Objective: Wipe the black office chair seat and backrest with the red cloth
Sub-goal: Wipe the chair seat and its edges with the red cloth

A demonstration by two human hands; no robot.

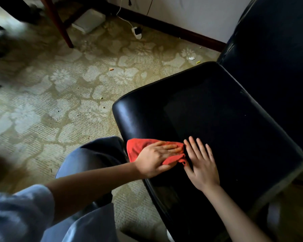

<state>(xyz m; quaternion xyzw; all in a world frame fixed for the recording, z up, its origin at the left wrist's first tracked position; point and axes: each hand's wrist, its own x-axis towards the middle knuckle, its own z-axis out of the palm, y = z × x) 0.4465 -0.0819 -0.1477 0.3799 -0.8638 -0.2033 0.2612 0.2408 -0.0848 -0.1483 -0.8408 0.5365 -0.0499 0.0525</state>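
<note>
The black office chair seat [217,116] fills the right half of the head view, with its dark backrest [276,42] rising at the upper right. A crumpled red cloth [138,147] lies on the seat's near left edge. My left hand [156,158] presses flat on the cloth with straight fingers. Just to the cloth's right, my right hand [202,165] rests flat on the bare seat, fingers spread, its thumb close to the cloth's corner.
A patterned beige carpet [59,102] with small bits of litter spreads to the left. At the top left stands a red-brown furniture leg [59,23]. A white plug and cables [136,32] lie by the dark baseboard. My knee in blue trousers [94,154] touches the seat's edge.
</note>
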